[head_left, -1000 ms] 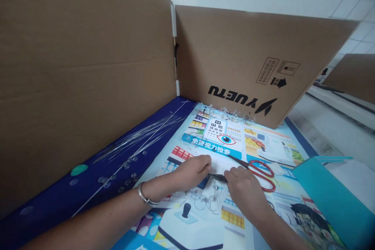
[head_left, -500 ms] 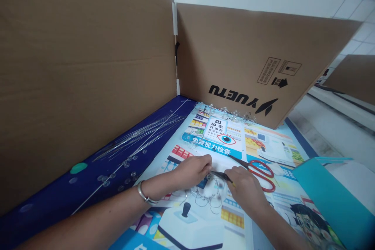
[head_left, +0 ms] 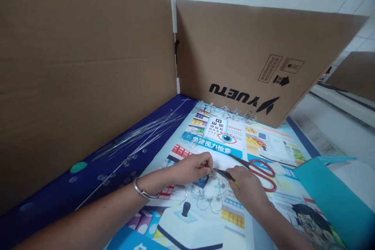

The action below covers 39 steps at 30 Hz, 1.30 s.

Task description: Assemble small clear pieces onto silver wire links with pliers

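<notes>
My right hand grips pliers with dark jaws and a bit of yellow on the handle. Their tip points left and meets the fingers of my left hand. That hand is closed in a pinch, seemingly on the end of a thin wire, though its fingers cover most of it. Below both hands hangs or lies a looped wire strand with clear beads. Red-handled scissors lie just beyond my right hand, blades toward the upper left.
Cardboard panels stand at the back and left. Along the back panel's foot lies a row of clear beaded wire. Loose clear beads, straight wires and a green disc rest on the left. A teal folder is at right.
The plier tip has shifted slightly right, and my left hand has turned a little. The looped beaded wire under the hands hangs somewhat differently. The view has shifted slightly.
</notes>
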Each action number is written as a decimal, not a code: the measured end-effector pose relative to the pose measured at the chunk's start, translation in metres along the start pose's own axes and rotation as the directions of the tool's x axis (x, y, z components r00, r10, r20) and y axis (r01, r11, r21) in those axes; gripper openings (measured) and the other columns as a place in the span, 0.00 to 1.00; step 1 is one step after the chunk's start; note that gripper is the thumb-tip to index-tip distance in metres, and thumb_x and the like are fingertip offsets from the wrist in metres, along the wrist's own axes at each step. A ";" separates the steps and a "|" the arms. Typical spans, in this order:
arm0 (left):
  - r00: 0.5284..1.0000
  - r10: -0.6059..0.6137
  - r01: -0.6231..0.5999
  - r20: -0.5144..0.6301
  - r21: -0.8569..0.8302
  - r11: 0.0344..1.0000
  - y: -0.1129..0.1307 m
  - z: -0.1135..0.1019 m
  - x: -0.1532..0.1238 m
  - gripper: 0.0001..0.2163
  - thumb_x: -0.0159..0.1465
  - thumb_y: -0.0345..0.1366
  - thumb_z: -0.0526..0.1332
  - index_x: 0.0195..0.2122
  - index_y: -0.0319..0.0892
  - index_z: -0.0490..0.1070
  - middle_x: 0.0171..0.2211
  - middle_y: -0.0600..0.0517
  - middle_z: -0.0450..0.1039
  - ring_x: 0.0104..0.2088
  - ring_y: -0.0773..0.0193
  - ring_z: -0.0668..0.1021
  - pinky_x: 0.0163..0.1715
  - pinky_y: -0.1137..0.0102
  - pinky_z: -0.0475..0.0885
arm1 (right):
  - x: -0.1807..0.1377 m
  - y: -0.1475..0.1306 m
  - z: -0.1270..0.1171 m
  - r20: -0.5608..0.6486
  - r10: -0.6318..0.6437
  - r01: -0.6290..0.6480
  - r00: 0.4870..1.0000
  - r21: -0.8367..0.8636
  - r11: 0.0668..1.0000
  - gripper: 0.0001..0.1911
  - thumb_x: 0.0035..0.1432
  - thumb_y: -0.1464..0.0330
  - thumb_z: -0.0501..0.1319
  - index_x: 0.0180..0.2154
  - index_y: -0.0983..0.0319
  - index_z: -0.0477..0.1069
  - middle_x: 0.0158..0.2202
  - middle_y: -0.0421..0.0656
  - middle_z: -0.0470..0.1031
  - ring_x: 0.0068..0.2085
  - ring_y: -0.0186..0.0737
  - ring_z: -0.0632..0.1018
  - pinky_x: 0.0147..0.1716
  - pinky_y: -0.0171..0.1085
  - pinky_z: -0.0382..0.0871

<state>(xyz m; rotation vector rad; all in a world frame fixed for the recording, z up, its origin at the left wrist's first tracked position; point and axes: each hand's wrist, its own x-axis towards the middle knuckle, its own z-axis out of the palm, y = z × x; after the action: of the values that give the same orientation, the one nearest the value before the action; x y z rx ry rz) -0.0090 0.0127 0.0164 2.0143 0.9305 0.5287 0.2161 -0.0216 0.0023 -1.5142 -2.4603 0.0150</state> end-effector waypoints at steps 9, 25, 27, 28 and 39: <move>0.999 -0.038 0.040 -0.038 0.041 0.998 -0.001 0.007 0.000 0.06 0.55 0.31 0.58 0.35 0.42 0.65 0.28 0.57 0.68 0.26 0.70 0.68 0.25 0.78 0.61 | -0.001 -0.001 0.001 0.011 0.000 -0.001 1.000 0.039 0.999 0.08 0.55 0.73 0.54 0.35 0.58 0.69 0.29 0.40 0.69 0.35 0.37 0.70 0.32 0.33 0.59; 0.991 0.075 -0.034 -0.115 0.323 0.946 0.002 0.010 0.000 0.07 0.51 0.29 0.54 0.31 0.42 0.66 0.30 0.54 0.68 0.29 0.67 0.69 0.27 0.76 0.62 | -0.004 -0.004 0.003 0.009 0.048 -0.048 0.999 0.005 0.999 0.08 0.56 0.72 0.54 0.38 0.59 0.69 0.32 0.41 0.70 0.36 0.39 0.69 0.34 0.34 0.59; 0.993 0.056 -0.020 -0.103 0.324 0.946 0.002 0.010 0.000 0.06 0.52 0.29 0.54 0.31 0.42 0.65 0.28 0.55 0.68 0.28 0.67 0.69 0.26 0.76 0.61 | -0.004 -0.004 0.003 0.009 0.045 -0.045 0.999 0.007 0.999 0.09 0.56 0.72 0.54 0.38 0.59 0.69 0.32 0.41 0.70 0.36 0.39 0.70 0.35 0.34 0.59; 0.994 0.042 -0.007 -0.101 0.324 0.946 0.002 0.010 0.000 0.06 0.52 0.29 0.53 0.31 0.42 0.65 0.27 0.56 0.68 0.27 0.67 0.69 0.25 0.77 0.60 | -0.004 -0.004 0.004 0.007 0.043 -0.043 0.999 0.008 0.999 0.09 0.56 0.72 0.54 0.39 0.59 0.69 0.32 0.41 0.70 0.36 0.39 0.70 0.35 0.34 0.59; 0.994 -0.015 0.051 -0.104 0.348 0.936 -0.001 0.012 -0.001 0.07 0.53 0.31 0.54 0.33 0.44 0.66 0.26 0.57 0.71 0.25 0.67 0.71 0.22 0.77 0.58 | -0.008 -0.001 0.006 -0.010 0.042 -0.042 0.999 0.002 0.999 0.10 0.56 0.72 0.54 0.40 0.58 0.69 0.33 0.41 0.71 0.38 0.39 0.70 0.37 0.35 0.60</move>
<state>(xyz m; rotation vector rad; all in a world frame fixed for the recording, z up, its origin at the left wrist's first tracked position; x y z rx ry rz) -0.0023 0.0057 0.0091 2.3011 1.1860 0.4732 0.2169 -0.0280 -0.0051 -1.5610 -2.4194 0.0170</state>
